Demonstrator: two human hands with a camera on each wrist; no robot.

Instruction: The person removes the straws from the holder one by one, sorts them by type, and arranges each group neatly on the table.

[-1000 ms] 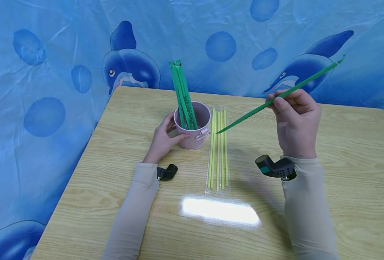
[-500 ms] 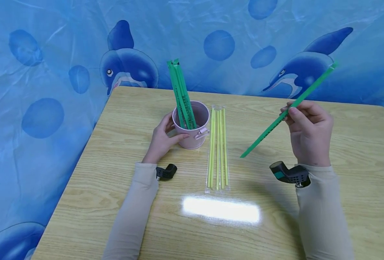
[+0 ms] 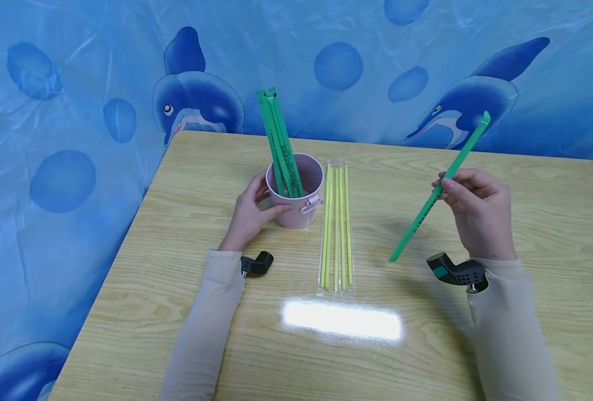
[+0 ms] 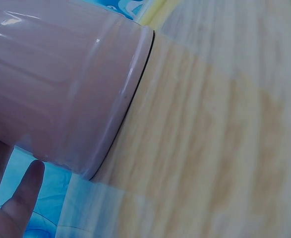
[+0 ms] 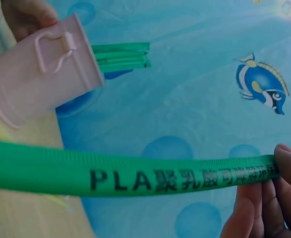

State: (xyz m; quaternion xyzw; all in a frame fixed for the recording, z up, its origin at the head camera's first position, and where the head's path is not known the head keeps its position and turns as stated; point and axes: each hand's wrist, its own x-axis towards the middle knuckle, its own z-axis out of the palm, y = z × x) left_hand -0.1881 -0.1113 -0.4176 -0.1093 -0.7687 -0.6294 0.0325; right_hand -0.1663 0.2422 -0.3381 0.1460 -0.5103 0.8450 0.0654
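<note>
Around the left side of a small pink bucket [image 3: 296, 214] curls my left hand [image 3: 248, 214], its thumb along the front below the rim. Several straws in green wrappers [image 3: 282, 150] lean to the left inside the bucket. My right hand [image 3: 482, 209] pinches one green-wrapped straw [image 3: 419, 217] near its middle between thumb and fingertips. That straw slants above the table, lower end toward me. Black print, "PLA" and other characters, shows on its wrapper [image 5: 180, 181] in the right wrist view. Several yellow straws in clear wrappers [image 3: 336, 228] lie side by side just right of the bucket.
All of this is on a light wood-grain table [image 3: 186, 334] with a bright light reflection on its front part. Behind and to the left hangs a blue sheet [image 3: 281, 44] printed with dolphins and bubbles, close against the table's edge.
My right hand has moved right and slightly toward me, holding the green-wrapped straw, which swung steeper and away from the yellow straws. The left hand and bucket have stayed in place.
</note>
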